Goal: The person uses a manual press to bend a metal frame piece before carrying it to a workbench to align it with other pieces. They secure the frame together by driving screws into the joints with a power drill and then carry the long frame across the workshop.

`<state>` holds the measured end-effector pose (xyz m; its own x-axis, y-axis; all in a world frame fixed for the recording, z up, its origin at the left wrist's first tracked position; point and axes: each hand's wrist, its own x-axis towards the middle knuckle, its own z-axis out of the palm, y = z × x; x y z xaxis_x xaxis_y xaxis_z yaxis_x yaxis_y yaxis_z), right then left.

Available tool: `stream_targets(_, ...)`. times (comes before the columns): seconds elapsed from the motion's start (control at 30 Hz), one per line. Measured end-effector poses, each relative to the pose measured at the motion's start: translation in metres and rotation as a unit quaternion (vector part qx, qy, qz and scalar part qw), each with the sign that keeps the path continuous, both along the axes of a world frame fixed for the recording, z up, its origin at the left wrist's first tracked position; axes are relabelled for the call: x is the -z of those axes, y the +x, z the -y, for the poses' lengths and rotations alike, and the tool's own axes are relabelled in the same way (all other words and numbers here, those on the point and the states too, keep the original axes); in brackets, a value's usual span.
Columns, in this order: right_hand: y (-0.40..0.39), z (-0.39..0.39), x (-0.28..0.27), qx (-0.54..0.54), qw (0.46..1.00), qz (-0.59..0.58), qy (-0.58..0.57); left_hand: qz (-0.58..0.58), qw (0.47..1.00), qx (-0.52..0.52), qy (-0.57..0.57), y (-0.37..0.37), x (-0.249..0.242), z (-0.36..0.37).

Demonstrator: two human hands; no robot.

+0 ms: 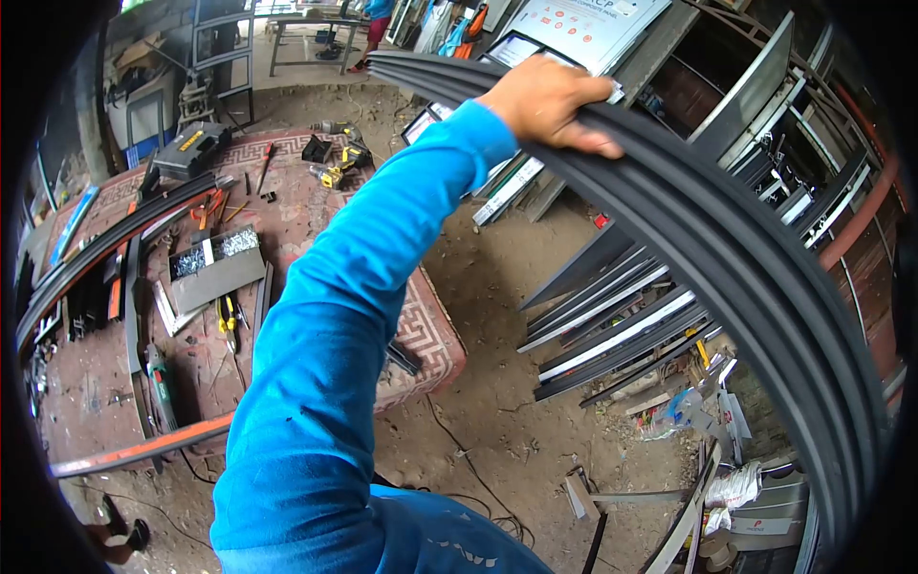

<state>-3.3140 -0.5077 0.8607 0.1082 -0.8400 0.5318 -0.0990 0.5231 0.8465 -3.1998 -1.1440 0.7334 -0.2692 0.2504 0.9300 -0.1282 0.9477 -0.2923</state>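
My left hand (555, 107), at the end of a blue sleeve, is closed over a bundle of long black profile bars (727, 225). The thumb lies along the upper bars, and the other fingers are mostly hidden around the far edge. The bundle runs from the top middle down to the lower right, bowed by the wide lens. My right hand is out of view.
To the left stands a work table (306, 210) holding a drill (339, 165), a black tool case (193, 148), a box of screws (215, 253) and a grinder (161, 387). Stacked profiles (622, 335) lie at right. A cable (469, 459) crosses the floor. Another person (376, 24) stands far back.
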Motion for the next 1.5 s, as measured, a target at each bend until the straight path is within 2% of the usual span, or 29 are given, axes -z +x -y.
stream_targets(0.07,-0.031,0.03,0.025,-0.093,0.982,0.166,0.005,0.043,0.999,-0.021,0.024,0.032,0.031,0.027)
stream_targets(0.13,-0.049,0.064,0.041,-0.266,0.911,0.315,-0.007,0.074,0.996,-0.036,0.034,0.065,0.059,0.059)
stream_targets(0.17,-0.007,0.102,0.049,-0.098,0.932,0.349,-0.023,0.091,0.994,-0.04,0.042,0.081,0.074,0.078)
stream_targets(0.23,0.032,0.156,0.065,0.058,0.946,0.319,0.016,0.127,0.988,-0.054,0.07,0.114,0.107,0.108)
stream_targets(0.27,0.04,0.178,0.072,0.036,0.961,0.266,0.065,0.136,0.987,-0.047,0.076,0.128,0.125,0.125)
stream_targets(0.33,0.058,0.224,0.064,-0.026,0.911,0.366,0.189,0.169,0.979,-0.075,0.091,0.159,0.154,0.149)
stream_targets(0.4,0.081,0.264,0.067,0.163,0.859,0.439,0.206,0.19,0.973,-0.08,0.101,0.179,0.185,0.17)
stream_targets(0.47,0.065,0.279,0.097,-0.009,0.817,0.527,0.234,0.238,0.96,-0.086,0.117,0.198,0.216,0.193)
stream_targets(0.53,0.075,0.303,0.127,0.051,0.732,0.642,0.223,0.309,0.934,-0.081,0.161,0.225,0.239,0.208)
stream_targets(0.6,0.101,0.335,0.163,-0.05,0.671,0.71,0.208,0.357,0.907,-0.112,0.192,0.252,0.265,0.217)
stream_targets(0.67,0.122,0.366,0.196,-0.035,0.618,0.76,0.201,0.285,0.915,-0.219,0.183,0.283,0.307,0.213)
stream_targets(0.73,0.135,0.402,0.229,0.025,0.559,0.785,0.265,0.277,0.854,-0.221,0.382,0.319,0.325,0.177)
stream_targets(0.77,0.143,0.424,0.248,0.001,0.54,0.789,0.291,0.15,0.869,-0.147,0.448,0.323,0.345,0.155)
stream_targets(0.8,0.152,0.444,0.268,-0.019,0.521,0.793,0.315,0.055,0.774,-0.091,0.624,0.313,0.34,0.105)
stream_targets(0.83,0.158,0.469,0.293,-0.072,0.495,0.81,0.305,-0.059,0.599,0.135,0.787,0.297,0.346,0.063)
stream_targets(0.87,0.162,0.503,0.321,-0.131,0.467,0.822,0.298,-0.151,0.489,0.204,0.835,0.262,0.382,0.012)
stream_targets(0.9,0.168,0.537,0.347,-0.186,0.473,0.811,0.291,-0.123,0.471,0.251,0.836,0.238,0.392,-0.039)
stream_targets(1.0,0.2,0.656,0.414,-0.25,0.516,0.777,0.26,-0.162,0.145,0.429,0.877,0.178,0.401,-0.164)
stream_targets(1.03,0.208,0.694,0.433,-0.276,0.458,0.804,0.258,-0.167,0.167,0.459,0.857,0.15,0.415,-0.188)
stream_targets(1.07,0.217,0.716,0.44,-0.3,0.345,0.855,0.245,-0.217,0.157,0.381,0.885,0.138,0.404,-0.184)
stream_targets(1.1,0.22,0.706,0.436,-0.284,0.399,0.836,0.249,-0.213,0.116,0.254,0.936,0.167,0.365,-0.145)
stream_targets(1.13,0.225,0.69,0.425,-0.267,0.452,0.813,0.252,-0.239,0.099,0.368,0.893,0.171,0.407,-0.111)
stream_targets(1.17,0.217,0.659,0.42,-0.245,0.473,0.798,0.282,-0.275,0.188,0.399,0.854,0.181,0.397,-0.075)
stream_targets(1.2,0.202,0.618,0.414,-0.215,0.494,0.782,0.313,-0.275,0.253,0.388,0.842,0.175,0.435,-0.035)
stream_targets(1.27,0.174,0.537,0.387,-0.048,0.443,0.831,0.334,-0.286,0.266,0.366,0.845,0.196,0.443,0.031)
stream_targets(1.33,0.138,0.463,0.392,-0.042,0.409,0.859,0.305,-0.286,0.264,0.357,0.849,0.206,0.46,0.088)
stream_targets(1.37,0.132,0.443,0.395,-0.081,0.405,0.843,0.343,-0.324,0.301,0.264,0.857,0.21,0.46,0.108)
stream_targets(1.47,0.15,0.458,0.393,0.116,0.412,0.86,0.278,-0.302,0.343,0.278,0.845,0.215,0.475,0.149)
stream_targets(1.5,0.152,0.468,0.408,0.038,0.366,0.893,0.261,-0.305,0.356,0.252,0.846,0.223,0.491,0.163)
